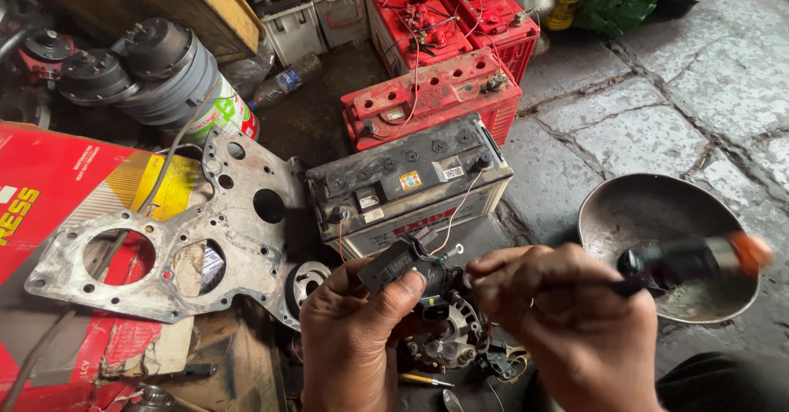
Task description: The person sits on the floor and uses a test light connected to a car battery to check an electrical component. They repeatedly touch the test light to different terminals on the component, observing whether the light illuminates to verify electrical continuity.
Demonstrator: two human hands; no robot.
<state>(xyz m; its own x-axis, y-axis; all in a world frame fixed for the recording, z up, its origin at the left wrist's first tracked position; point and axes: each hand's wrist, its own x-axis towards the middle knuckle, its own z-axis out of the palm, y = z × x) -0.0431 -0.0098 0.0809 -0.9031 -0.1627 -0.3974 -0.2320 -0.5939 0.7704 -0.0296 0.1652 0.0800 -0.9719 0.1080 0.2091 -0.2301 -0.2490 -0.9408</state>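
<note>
Cluttered stone floor [657, 124], battery [411, 186] nearby

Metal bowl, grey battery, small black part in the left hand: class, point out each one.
metal bowl [625, 206], head view, bare inner wall.
grey battery [394, 173], head view, top face.
small black part [393, 266], head view, its upper face above the left hand [349, 342].

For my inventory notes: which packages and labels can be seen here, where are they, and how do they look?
Cardboard box: left edge, flattened, red with yellow patch.
Small sticker: on the grey battery at centre, square, yellow and red.
White label: same battery top, rectangular.
Can label: upper left, white, green and red.
</note>
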